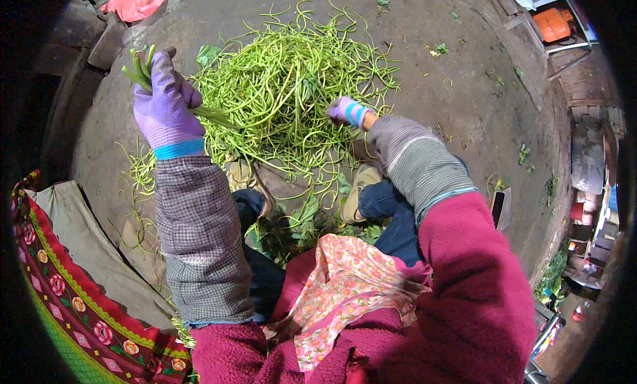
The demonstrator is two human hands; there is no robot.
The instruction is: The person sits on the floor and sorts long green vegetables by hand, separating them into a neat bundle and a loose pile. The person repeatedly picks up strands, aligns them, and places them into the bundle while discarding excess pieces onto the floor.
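My left hand (169, 98), in a purple knit glove with a blue cuff, is closed around a small bunch of green stems (141, 71) whose thick ends stick up past the fingers. The lower part of the bunch trails toward a large heap of long thin green stems (278, 80) on the ground in front of me. At the heap's right edge is my right hand (343, 111), gloved alike, with its fingers bent down; whether it grips any stem is hidden. Green leaves (303, 217) lie between my shoes.
A dark phone-like object (499, 207) lies on the ground at the right. Red floral cloth (89, 309) and a grey cloth (89, 244) are at lower left, pink plastic (137, 1) at top left. An orange gas cylinder (553, 25) stands at upper right. Loose leaves and stems litter the ground.
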